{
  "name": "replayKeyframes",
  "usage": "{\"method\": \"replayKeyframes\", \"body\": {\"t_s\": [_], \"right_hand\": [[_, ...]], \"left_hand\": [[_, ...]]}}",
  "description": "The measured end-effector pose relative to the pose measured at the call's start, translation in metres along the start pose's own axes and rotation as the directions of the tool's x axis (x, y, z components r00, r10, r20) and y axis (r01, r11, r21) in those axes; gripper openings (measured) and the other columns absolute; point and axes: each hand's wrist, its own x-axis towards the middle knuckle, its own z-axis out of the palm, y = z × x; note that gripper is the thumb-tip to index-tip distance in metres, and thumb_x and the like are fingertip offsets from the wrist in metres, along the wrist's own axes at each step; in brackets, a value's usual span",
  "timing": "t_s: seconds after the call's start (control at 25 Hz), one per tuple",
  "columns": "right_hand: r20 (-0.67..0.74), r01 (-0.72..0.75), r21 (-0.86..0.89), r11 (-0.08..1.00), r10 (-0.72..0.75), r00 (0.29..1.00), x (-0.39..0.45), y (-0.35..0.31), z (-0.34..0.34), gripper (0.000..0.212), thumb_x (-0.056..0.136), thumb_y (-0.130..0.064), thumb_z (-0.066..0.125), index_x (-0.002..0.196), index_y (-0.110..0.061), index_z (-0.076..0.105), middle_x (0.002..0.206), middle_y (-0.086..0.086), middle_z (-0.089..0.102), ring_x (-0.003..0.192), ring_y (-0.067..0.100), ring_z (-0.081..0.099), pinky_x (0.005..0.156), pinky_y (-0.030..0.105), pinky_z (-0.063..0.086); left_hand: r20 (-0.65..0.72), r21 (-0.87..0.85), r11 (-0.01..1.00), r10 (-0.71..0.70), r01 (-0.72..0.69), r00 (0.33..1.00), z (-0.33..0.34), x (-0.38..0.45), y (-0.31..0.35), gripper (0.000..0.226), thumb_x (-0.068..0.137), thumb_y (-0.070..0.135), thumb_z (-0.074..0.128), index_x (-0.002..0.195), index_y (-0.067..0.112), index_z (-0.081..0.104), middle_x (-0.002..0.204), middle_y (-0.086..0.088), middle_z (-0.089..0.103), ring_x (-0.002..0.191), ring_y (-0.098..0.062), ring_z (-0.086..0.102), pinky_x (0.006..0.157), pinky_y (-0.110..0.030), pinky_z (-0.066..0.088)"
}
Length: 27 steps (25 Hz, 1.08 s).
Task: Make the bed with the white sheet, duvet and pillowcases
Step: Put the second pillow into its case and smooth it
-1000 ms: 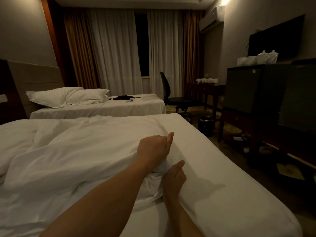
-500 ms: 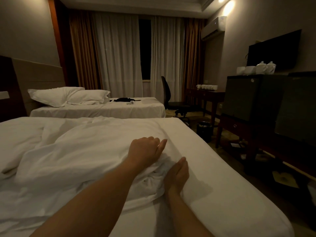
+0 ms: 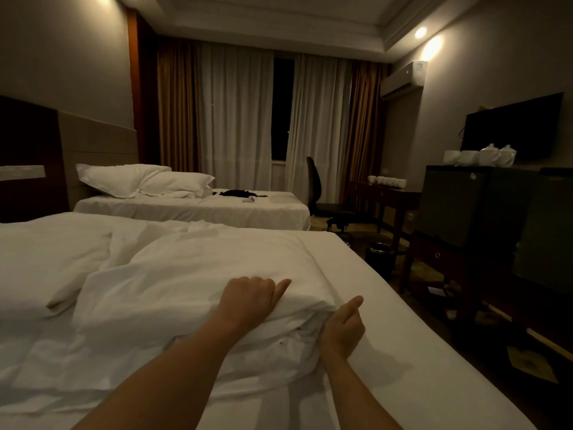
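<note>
With your left hand (image 3: 248, 301) gripping the top of the bunched duvet (image 3: 198, 287) and your right hand (image 3: 342, 328) pinching its edge beside it, both clamped on cloth mid-bed (image 3: 412, 321), keep hold and draw the corner out toward the foot evenly.

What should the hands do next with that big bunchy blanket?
Probably pull it toward the foot of the bed. Both the left hand and right hand grip the duvet, which lies bunched in folds, leaving the sheet bare there.
</note>
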Motion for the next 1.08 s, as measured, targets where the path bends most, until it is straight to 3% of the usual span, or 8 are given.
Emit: {"method": "replayKeyframes", "body": {"t_s": [0.08,0.16,0.32,0.44,0.56,0.72,0.88,1.08], "right_hand": [[-0.011,0.086,-0.03,0.996,-0.086,0.996,0.001,-0.012,-0.005,0.081,0.102,-0.063,0.016,0.103,0.0,0.067,0.095,0.022,0.07,0.088,0.038,0.065,0.078,0.04,0.05],[0.072,0.346,-0.026,0.938,-0.343,0.937,0.0,-0.033,-0.005,0.053,0.106,-0.049,0.024,0.094,-0.013,0.061,0.086,0.01,0.062,0.079,0.03,0.058,0.073,0.041,0.047],[0.376,0.846,-0.157,0.509,-0.762,0.528,-0.017,-0.053,0.018,0.044,0.106,-0.035,0.029,0.074,-0.015,0.052,0.074,0.003,0.052,0.07,0.023,0.045,0.065,0.038,0.039],[0.419,0.926,-0.238,0.293,-0.829,0.37,-0.031,-0.05,0.034,0.05,0.108,-0.034,0.028,0.067,-0.015,0.05,0.063,0.003,0.046,0.061,0.023,0.04,0.058,0.037,0.037],[0.412,0.932,-0.241,0.272,-0.84,0.352,-0.025,-0.046,0.04,0.056,0.109,-0.035,0.029,0.061,-0.015,0.048,0.055,0.002,0.044,0.053,0.022,0.038,0.051,0.035,0.038],[0.372,0.909,-0.186,0.374,-0.829,0.417,-0.023,-0.048,0.038,0.065,0.11,-0.04,0.027,0.054,-0.013,0.048,0.046,0.002,0.044,0.04,0.022,0.038,0.041,0.033,0.038],[0.334,0.89,-0.178,0.42,-0.825,0.456,-0.024,-0.05,0.04,0.069,0.109,-0.041,0.025,0.052,-0.012,0.049,0.044,0.003,0.045,0.035,0.022,0.038,0.039,0.026,0.031],[0.379,0.945,-0.146,0.292,-0.866,0.326,-0.033,-0.048,0.036,0.058,0.11,-0.036,0.028,0.059,-0.013,0.046,0.054,0.004,0.042,0.05,0.024,0.037,0.052,0.033,0.032]], "left_hand": [[0.034,-0.006,1.0,-0.003,0.003,0.999,-0.003,-0.001,0.0,0.073,0.103,0.056,0.023,0.046,0.019,0.05,0.04,0.001,0.046,0.031,-0.023,0.045,0.042,-0.022,0.02],[0.05,-0.011,1.0,-0.001,0.002,0.999,-0.006,-0.005,-0.004,0.065,0.099,0.055,0.029,0.05,0.02,0.052,0.045,0.001,0.05,0.035,-0.024,0.049,0.043,-0.023,0.021],[0.076,0.022,1.0,-0.013,0.011,0.997,-0.016,-0.021,-0.034,0.053,0.098,0.052,0.031,0.069,0.019,0.062,0.066,-0.002,0.062,0.058,-0.027,0.059,0.05,-0.031,0.037],[0.074,0.116,0.992,-0.064,0.056,0.995,-0.024,-0.049,-0.072,0.05,0.098,0.053,0.031,0.083,0.018,0.062,0.082,-0.003,0.062,0.075,-0.027,0.057,0.063,-0.037,0.04],[0.077,0.155,0.988,-0.029,0.016,0.997,-0.023,-0.068,-0.1,0.058,0.103,0.053,0.023,0.08,0.017,0.061,0.079,-0.004,0.061,0.07,-0.029,0.055,0.06,-0.037,0.039],[0.009,0.092,0.994,-0.064,0.063,0.998,-0.025,-0.061,-0.118,0.077,0.105,0.054,0.013,0.057,0.019,0.061,0.054,-0.003,0.061,0.045,-0.028,0.058,0.042,-0.028,0.038],[0.001,0.067,0.985,-0.157,0.156,0.988,-0.034,-0.052,-0.131,0.075,0.101,0.055,0.015,0.059,0.018,0.065,0.056,-0.002,0.064,0.048,-0.027,0.06,0.047,-0.027,0.032],[-0.091,0.038,0.998,-0.049,0.053,0.995,-0.033,-0.081,-0.147,0.07,0.105,0.053,0.016,0.058,0.02,0.056,0.055,-0.001,0.057,0.048,-0.026,0.056,0.044,-0.026,0.03]]}}
